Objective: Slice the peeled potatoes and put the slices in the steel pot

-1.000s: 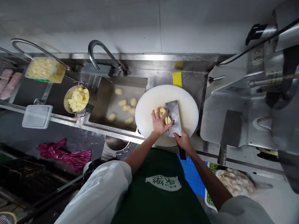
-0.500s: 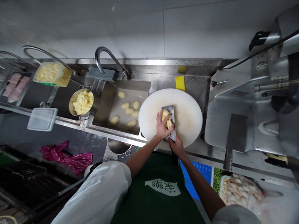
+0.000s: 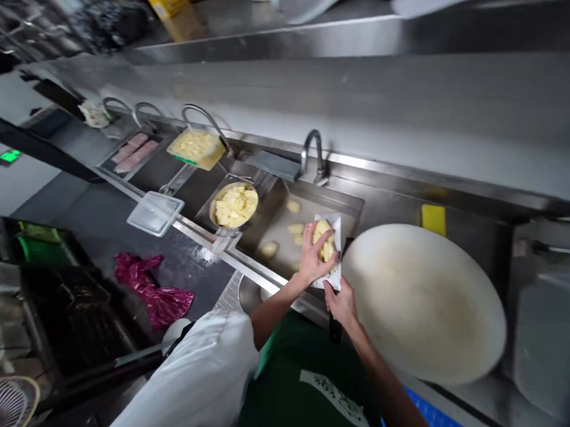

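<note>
My right hand (image 3: 343, 303) grips the dark handle of a cleaver (image 3: 333, 281), whose broad blade lies flat over the right side of the sink (image 3: 260, 228). On the blade rests a pile of cut potato (image 3: 329, 249). My left hand (image 3: 315, 258) is curled over the pile, fingers and thumb around the pieces, holding them against the blade. Several whole peeled potatoes (image 3: 269, 249) lie in water in the sink below, some hidden by my left hand. To the right of the cleaver is a round white cutting board (image 3: 433, 304).
Left of the sink stands a metal pot (image 3: 213, 213) of potato pieces. Beyond it, a clear tub (image 3: 216, 159) holds more pale pieces. A faucet (image 3: 312, 138) rises behind the sink. A yellow cloth or sponge (image 3: 433, 219) lies behind the board. A lid (image 3: 155, 213) sits on the counter edge.
Both hands have carried the cleaver and cut potato left, off the cutting board and over the sink. My view has turned left, bringing a shelf above into sight.
</note>
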`<action>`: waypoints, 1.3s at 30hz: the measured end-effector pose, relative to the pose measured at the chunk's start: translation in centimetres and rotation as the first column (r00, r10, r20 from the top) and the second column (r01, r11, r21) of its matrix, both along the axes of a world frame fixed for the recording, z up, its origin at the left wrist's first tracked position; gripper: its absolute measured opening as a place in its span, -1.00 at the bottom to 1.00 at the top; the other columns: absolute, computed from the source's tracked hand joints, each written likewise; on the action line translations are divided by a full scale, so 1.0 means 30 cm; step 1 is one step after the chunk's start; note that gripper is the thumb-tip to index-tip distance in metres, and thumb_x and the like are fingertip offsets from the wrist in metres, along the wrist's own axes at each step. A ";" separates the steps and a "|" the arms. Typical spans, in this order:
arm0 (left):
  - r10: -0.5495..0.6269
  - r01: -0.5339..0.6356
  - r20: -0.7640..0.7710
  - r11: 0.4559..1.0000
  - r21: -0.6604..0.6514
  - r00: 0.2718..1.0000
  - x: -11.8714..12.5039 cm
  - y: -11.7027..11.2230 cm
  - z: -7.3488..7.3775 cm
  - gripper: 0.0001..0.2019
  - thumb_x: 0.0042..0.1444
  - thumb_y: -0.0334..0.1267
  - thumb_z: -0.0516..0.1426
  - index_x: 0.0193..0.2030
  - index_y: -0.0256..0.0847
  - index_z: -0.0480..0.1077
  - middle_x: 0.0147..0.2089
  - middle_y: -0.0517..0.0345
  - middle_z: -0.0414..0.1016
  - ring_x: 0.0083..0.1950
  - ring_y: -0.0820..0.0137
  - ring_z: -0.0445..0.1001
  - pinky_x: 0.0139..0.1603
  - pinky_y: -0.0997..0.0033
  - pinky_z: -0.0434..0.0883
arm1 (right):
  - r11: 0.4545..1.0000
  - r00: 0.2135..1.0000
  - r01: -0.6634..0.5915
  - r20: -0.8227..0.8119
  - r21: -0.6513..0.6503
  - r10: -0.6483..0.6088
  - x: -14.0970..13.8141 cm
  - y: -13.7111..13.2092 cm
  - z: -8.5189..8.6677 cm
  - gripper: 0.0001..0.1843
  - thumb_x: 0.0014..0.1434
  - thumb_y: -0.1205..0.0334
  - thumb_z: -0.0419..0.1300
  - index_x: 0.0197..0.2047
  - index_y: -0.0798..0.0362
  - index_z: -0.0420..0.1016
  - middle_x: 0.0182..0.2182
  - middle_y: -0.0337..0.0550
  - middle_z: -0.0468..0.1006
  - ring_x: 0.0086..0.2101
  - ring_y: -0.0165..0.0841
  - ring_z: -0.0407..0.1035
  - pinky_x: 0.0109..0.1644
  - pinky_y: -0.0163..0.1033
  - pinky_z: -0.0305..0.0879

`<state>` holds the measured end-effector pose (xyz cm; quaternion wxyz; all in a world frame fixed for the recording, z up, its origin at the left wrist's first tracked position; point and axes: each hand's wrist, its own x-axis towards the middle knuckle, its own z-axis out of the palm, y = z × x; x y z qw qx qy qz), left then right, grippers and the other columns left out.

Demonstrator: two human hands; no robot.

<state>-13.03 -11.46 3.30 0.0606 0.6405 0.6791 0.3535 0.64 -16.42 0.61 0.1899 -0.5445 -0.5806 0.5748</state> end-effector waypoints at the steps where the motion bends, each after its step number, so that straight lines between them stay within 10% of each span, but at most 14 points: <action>1: 0.053 -0.053 0.023 0.999 0.012 0.998 -0.123 -0.009 0.006 -0.45 0.07 -0.06 0.17 0.20 -0.11 0.26 0.43 0.05 -0.22 0.43 0.01 -0.16 0.40 -0.14 -0.04 | 0.999 0.998 -0.016 -0.055 -0.035 0.014 -0.119 0.016 0.014 -0.63 0.14 -0.14 0.00 -0.25 0.00 0.29 -0.71 -0.37 0.31 -0.72 -0.43 0.21 -0.68 -0.35 0.17; 8: 0.402 -0.414 0.250 0.910 -0.008 0.881 -0.863 -0.010 -0.039 -0.55 0.14 -0.10 0.14 0.17 -0.08 0.30 0.37 0.04 -0.04 0.39 0.13 0.00 0.39 0.09 0.03 | 0.954 0.953 -0.301 -0.030 -0.002 0.301 -0.871 0.166 0.089 -0.86 0.12 0.15 0.05 -0.27 0.03 0.25 -0.72 -0.45 0.26 -0.75 -0.50 0.18 -0.69 -0.42 0.10; 14: 0.539 -0.534 0.334 0.838 -0.116 0.773 -1.243 0.057 -0.193 -0.57 0.26 -0.07 -0.01 0.22 -0.14 0.25 0.35 -0.02 0.01 0.38 0.23 0.04 0.38 0.21 0.07 | 0.888 0.890 -0.439 0.200 0.140 0.409 -1.194 0.290 0.101 -0.86 0.12 0.27 0.07 -0.24 0.12 0.36 -0.59 -0.26 0.44 -0.59 -0.47 0.35 -0.51 -0.43 0.20; 20: 0.500 -0.469 0.040 0.834 -0.290 0.865 -1.374 0.079 -0.335 -0.46 0.27 -0.01 -0.05 0.33 -0.15 0.10 0.43 -0.05 -0.15 0.45 0.05 -0.24 0.39 -0.12 -0.17 | 0.846 0.838 -0.442 0.473 0.297 0.272 -1.134 0.393 0.069 -0.83 0.13 0.22 0.08 -0.25 0.12 0.39 -0.39 -0.05 0.54 -0.36 -0.37 0.44 -0.33 -0.38 0.27; 25: 0.562 -0.518 0.101 0.808 -0.280 0.821 -1.328 0.082 -0.234 -0.44 0.33 0.02 -0.26 0.42 -0.07 -0.17 0.47 0.08 -0.31 0.47 0.08 -0.44 0.37 -0.22 -0.24 | 0.937 0.922 -0.302 0.303 0.177 0.241 -1.054 0.438 0.051 -0.77 0.12 0.16 0.06 -0.20 0.11 0.33 -0.63 -0.28 0.42 -0.66 -0.44 0.31 -0.57 -0.39 0.21; 29: 0.036 -0.027 0.043 0.979 -0.204 0.998 -1.230 0.012 -0.089 -0.38 0.32 0.09 -0.33 0.43 -0.10 -0.34 0.47 0.13 -0.31 0.48 0.28 -0.38 0.44 0.06 -0.26 | 0.962 0.970 -0.230 0.114 0.145 0.215 -1.132 0.444 0.106 -0.85 0.08 0.20 0.06 -0.27 0.08 0.30 -0.70 -0.37 0.32 -0.73 -0.48 0.24 -0.65 -0.41 0.16; 32: -0.241 0.212 -0.046 0.919 -0.332 0.970 -1.241 -0.049 -0.058 -0.28 0.25 0.20 -0.22 0.43 -0.12 -0.28 0.46 0.08 -0.26 0.47 0.22 -0.31 0.45 0.04 -0.31 | 0.962 0.974 -0.228 0.037 0.153 0.225 -1.198 0.459 0.168 -0.87 0.08 0.20 0.07 -0.29 0.07 0.29 -0.69 -0.36 0.33 -0.72 -0.50 0.24 -0.63 -0.42 0.18; 36: 0.065 -0.064 -0.013 0.906 -0.418 0.998 -1.390 -0.097 -0.090 -0.35 0.30 0.11 -0.25 0.42 -0.18 -0.18 0.44 -0.03 -0.14 0.46 0.15 -0.17 0.40 -0.16 -0.19 | 0.927 0.972 -0.232 0.110 0.295 0.208 -1.138 0.465 0.228 -0.83 0.09 0.13 0.09 -0.29 0.05 0.31 -0.68 -0.33 0.35 -0.67 -0.48 0.25 -0.60 -0.41 0.17; 39: 0.277 -0.264 0.045 0.944 -0.199 0.960 -1.435 -0.136 -0.103 -0.45 0.33 0.01 -0.21 0.33 -0.25 0.09 0.35 -0.11 0.12 0.40 0.17 0.05 0.36 -0.04 0.04 | 0.879 0.967 -0.230 0.200 0.419 0.158 -0.937 0.417 0.259 -0.78 0.12 0.03 0.08 -0.38 0.02 0.31 -0.65 -0.27 0.39 -0.62 -0.44 0.27 -0.55 -0.38 0.18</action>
